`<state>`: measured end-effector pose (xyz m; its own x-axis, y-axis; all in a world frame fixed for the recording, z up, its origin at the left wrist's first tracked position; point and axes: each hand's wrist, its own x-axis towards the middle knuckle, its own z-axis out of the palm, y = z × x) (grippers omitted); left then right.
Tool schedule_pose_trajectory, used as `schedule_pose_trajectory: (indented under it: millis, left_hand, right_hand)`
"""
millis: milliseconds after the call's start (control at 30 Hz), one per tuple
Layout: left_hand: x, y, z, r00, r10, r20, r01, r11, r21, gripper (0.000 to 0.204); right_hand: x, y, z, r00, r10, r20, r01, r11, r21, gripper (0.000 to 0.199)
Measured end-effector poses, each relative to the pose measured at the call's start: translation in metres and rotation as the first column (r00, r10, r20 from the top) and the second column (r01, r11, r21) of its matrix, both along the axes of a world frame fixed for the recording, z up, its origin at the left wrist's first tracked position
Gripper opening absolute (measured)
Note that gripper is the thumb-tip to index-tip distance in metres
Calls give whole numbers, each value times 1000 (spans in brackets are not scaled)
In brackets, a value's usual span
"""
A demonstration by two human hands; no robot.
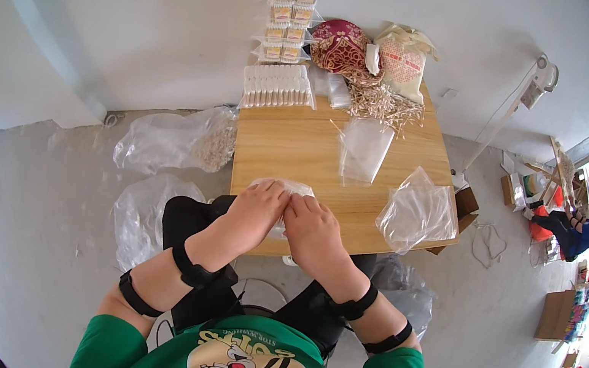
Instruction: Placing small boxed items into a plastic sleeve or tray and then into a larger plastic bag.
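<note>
At the table's near edge, my left hand [253, 208] and my right hand [312, 231] meet, fingers bent and closed on a clear plastic bag [284, 184]. Most of the bag is covered by the hands, and I cannot make out what is inside it. Beyond them, a flat stack of clear bags [366, 151] lies on the wooden table [286, 140]. More loose clear bags [418, 217] spread over the right corner. A heap of cotton swabs [382, 107] sits at the back. Left of it is a row of white swab bundles [279, 87].
Stacked packets of swabs [291, 10] rise at the back left, beside a red patterned cloth [338, 46] and a cream sack [403, 64]. Large plastic bags [170, 141] rest on the floor at left. A cardboard box [465, 205] stands at right; another person [580, 229] sits farther off.
</note>
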<state>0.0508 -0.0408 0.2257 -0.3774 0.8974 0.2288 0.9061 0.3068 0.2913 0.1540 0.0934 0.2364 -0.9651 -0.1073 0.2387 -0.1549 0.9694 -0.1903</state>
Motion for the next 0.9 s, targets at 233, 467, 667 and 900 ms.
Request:
schedule_pose_trajectory:
  millis: [233, 467, 667, 900]
  left_hand:
    - [-8, -9, 5, 999, -29, 35, 29, 1000, -2, 18]
    - [0, -6, 13, 978, -80, 191, 85, 996, -18, 25]
    - [5, 11, 8, 982, -103, 157, 105, 994, -7, 33]
    - [7, 18, -1, 966, 65, 250, -58, 998, -38, 32]
  right_hand:
    - [1, 1, -1, 1000, 24, 6, -24, 999, 39, 30]
    - [4, 15, -10, 988, 67, -142, -94, 976, -194, 23]
    - [6, 22, -6, 926, -322, -197, 241, 906, -348, 21]
    - [6, 28, -24, 896, -360, 260, 382, 328, -864, 15]
